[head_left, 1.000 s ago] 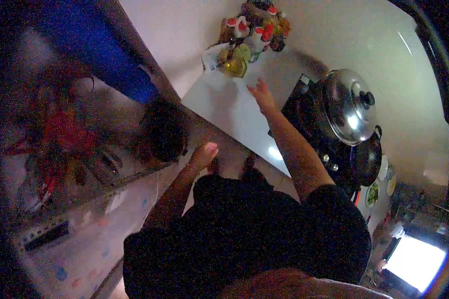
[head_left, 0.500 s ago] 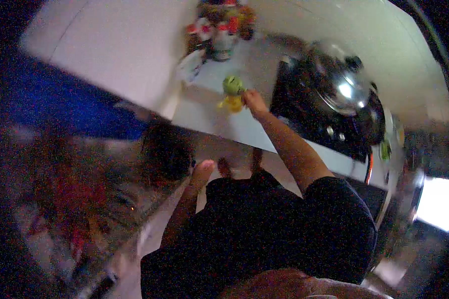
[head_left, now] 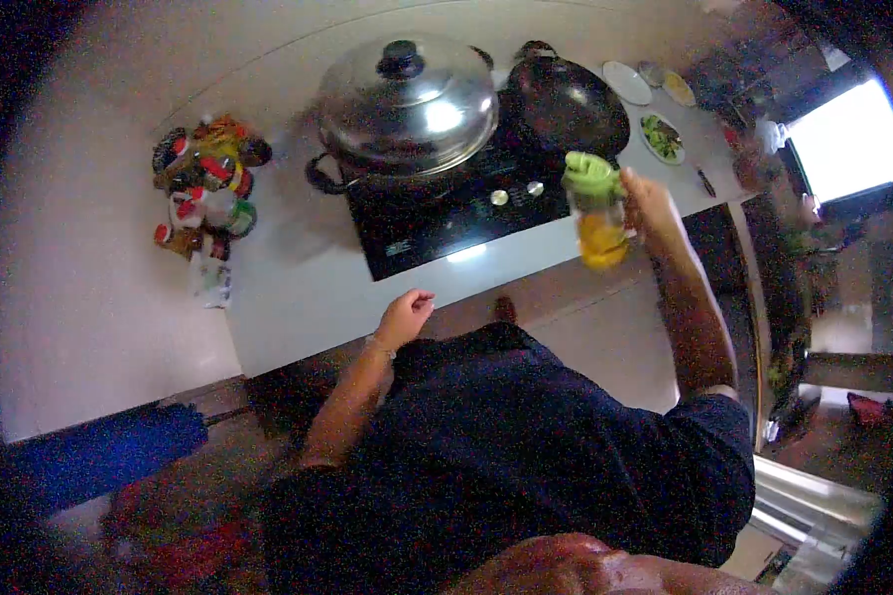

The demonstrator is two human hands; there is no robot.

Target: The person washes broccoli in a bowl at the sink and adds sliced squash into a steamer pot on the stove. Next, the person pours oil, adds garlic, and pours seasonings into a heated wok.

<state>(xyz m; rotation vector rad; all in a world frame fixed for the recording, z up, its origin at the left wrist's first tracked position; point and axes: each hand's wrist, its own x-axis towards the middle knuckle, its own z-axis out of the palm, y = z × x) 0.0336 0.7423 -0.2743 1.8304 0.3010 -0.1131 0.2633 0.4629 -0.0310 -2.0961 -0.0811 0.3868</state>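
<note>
My right hand (head_left: 651, 210) is closed on the side of a clear bottle (head_left: 597, 213) with a green lid and yellow liquid low inside. The bottle is off the counter, tilted slightly, in front of the stove's right end. My left hand (head_left: 405, 317) hangs by the counter's front edge, fingers loosely curled, with nothing in it. Beyond my hands is the black stove (head_left: 446, 203). It bears a large steamer pot with a shiny domed lid (head_left: 412, 109) and, to the right, a dark wok (head_left: 569, 107).
Several seasoning bottles (head_left: 206, 188) cluster at the counter's left end. To the right are a plate of green vegetables (head_left: 662, 139), a white plate (head_left: 626, 83) and a knife (head_left: 705, 181). A bright window (head_left: 850, 141) is at far right; something blue (head_left: 109, 456) lies lower left.
My right hand has taken hold of the green-lidded bottle and lifted it off the counter. The view has swung right, toward the stove and plates.
</note>
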